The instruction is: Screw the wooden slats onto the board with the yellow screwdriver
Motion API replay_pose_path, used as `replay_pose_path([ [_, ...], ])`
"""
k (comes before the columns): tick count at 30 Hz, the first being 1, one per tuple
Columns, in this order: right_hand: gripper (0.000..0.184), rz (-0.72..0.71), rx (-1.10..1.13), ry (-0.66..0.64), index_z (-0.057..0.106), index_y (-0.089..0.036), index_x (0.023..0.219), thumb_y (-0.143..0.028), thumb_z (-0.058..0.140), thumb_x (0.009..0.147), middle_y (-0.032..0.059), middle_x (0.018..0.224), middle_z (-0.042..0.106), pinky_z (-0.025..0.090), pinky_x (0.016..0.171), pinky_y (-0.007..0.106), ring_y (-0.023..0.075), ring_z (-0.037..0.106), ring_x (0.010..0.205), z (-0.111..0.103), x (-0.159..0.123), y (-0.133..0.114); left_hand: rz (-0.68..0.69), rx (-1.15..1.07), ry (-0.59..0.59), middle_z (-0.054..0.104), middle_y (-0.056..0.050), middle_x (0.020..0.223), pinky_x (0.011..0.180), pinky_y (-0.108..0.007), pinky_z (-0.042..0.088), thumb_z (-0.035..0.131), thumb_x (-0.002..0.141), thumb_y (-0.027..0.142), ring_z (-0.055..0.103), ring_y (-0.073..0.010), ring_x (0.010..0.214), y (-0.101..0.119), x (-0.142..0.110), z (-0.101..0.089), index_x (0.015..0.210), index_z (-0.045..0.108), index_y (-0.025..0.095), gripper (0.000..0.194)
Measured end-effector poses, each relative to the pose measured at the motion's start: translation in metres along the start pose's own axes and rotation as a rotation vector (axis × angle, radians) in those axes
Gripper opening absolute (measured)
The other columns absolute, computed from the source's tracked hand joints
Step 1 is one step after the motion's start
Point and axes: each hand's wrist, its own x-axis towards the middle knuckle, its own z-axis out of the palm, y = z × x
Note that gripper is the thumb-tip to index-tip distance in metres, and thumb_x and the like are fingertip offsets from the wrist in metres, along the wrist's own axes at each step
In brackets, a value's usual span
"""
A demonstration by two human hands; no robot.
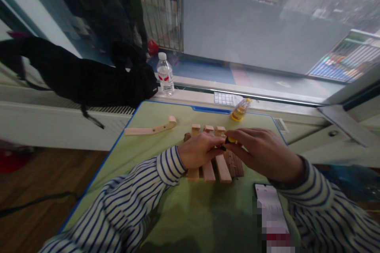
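Over the middle of the table, my two hands meet at the fingertips. My right hand (261,152) pinches a small black-and-yellow object (230,140); its kind is too small to tell. The thumb and fingers of my left hand (200,149) are pressed together against the near side of it, and what they grip is hidden. Beneath both hands lie several pale wooden strips (223,168) with raised end blocks, side by side. A brown ridged wooden piece (235,163) shows under the strips at the right.
A jointed wooden piece (151,130) lies at the table's left. A glue bottle (241,110) with a yellow cap lies near the back edge, a phone (271,207) at front right. Behind the table are a water bottle (165,75), a black bag (89,81) and a window.
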Motion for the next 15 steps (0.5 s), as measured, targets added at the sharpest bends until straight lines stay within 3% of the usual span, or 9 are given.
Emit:
replay_pose_path([
  [8, 0.026, 0.002, 0.016, 0.017, 0.056, -0.019, 0.106, -0.035, 0.044, 0.09, 0.006, 0.096, 0.068, 0.047, 0.071, 0.031, 0.019, 0.064, 0.083, 0.0014, -0.001, -0.0001, -0.024, 0.065, 0.045, 0.06, -0.001, 0.084, 0.069, -0.024, 0.04, 0.054, 0.085, 0.021, 0.055, -0.0132, 0.077, 0.0029, -0.0012, 0.0003, 0.095, 0.058, 0.017, 0.012],
  [15, 0.028, 0.013, 0.016, -0.042, 0.054, -0.02, 0.111, -0.035, 0.042, 0.091, 0.0056, 0.096, 0.068, 0.048, 0.073, 0.033, 0.0196, 0.064, 0.085, -0.0035, 0.0025, -0.0022, -0.097, 0.083, 0.106, 0.064, 0.0, 0.087, 0.069, -0.024, 0.039, 0.059, 0.082, 0.031, 0.058, -0.0142, 0.08, 0.0025, -0.0025, -0.0003, 0.097, 0.061, 0.02, 0.019],
])
